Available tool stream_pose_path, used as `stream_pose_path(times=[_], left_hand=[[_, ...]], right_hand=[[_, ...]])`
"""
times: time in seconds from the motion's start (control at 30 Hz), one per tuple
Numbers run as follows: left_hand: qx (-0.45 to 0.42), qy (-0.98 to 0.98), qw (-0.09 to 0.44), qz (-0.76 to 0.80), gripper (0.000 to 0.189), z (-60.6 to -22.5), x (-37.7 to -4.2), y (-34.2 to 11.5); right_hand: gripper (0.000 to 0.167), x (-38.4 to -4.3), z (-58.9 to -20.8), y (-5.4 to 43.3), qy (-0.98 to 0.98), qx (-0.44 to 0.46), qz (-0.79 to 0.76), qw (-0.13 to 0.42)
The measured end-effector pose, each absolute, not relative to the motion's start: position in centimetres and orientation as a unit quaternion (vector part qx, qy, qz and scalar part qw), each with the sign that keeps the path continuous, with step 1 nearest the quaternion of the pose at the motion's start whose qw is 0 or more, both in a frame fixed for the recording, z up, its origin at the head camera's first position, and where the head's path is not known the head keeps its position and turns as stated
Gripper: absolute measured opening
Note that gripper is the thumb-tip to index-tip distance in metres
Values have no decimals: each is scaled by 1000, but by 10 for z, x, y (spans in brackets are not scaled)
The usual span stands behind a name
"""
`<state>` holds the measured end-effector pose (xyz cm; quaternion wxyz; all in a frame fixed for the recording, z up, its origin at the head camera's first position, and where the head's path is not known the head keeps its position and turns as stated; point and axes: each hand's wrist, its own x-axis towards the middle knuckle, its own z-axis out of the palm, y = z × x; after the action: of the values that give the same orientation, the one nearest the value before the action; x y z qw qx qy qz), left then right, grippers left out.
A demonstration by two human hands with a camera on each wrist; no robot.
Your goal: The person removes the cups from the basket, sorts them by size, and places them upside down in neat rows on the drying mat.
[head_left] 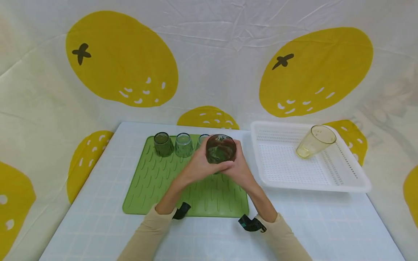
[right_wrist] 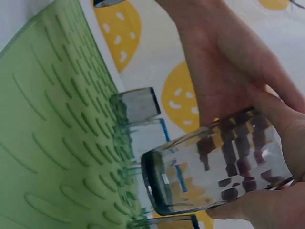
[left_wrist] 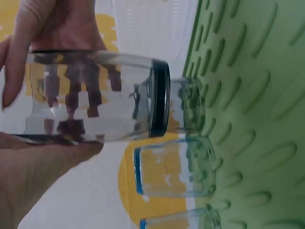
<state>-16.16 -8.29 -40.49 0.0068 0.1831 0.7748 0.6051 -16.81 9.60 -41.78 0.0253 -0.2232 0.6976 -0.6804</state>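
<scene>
Both hands grip a smoky tinted drinking glass [head_left: 220, 146] over the green ribbed mat [head_left: 140, 195]. My left hand [head_left: 203, 164] wraps its left side and my right hand [head_left: 240, 167] its right. In the left wrist view the thick dark end of the held glass [left_wrist: 95, 98] points toward the mat, and fingers show through its clear wall. On the mat's far edge stand a dark grey glass [head_left: 163, 144], a pale blue glass [head_left: 184, 145] and another bluish glass [head_left: 202, 139], partly hidden by my left hand. A dark-rimmed glass [right_wrist: 167, 222] shows low in the right wrist view.
At the right, a white plastic basket [head_left: 271, 183] holds a yellowish glass [head_left: 316, 141] leaning against its wall. A cloth [head_left: 215, 32] printed with yellow fruit hangs behind the pale table [head_left: 98, 232]. Black straps [head_left: 252, 223] sit at both wrists.
</scene>
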Motion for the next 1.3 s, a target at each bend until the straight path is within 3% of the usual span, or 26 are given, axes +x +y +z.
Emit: stream_pose_path(times=[0.27, 0.63, 0.93, 1.3], left_hand=[[160, 758, -45, 631, 80, -402, -160, -76], [198, 657, -27, 727, 77, -405, -159, -85], [219, 645, -27, 732, 72, -408, -159, -105], [210, 684, 7, 698, 79, -412, -159, -129]], right_hand=[[98, -168, -426, 94, 712, -274, -645, 31], [78, -172, -436, 104, 731, -248, -625, 118], [73, -169, -426, 118, 776, -221, -581, 110], [86, -174, -414, 134, 785, -194, -580, 102]])
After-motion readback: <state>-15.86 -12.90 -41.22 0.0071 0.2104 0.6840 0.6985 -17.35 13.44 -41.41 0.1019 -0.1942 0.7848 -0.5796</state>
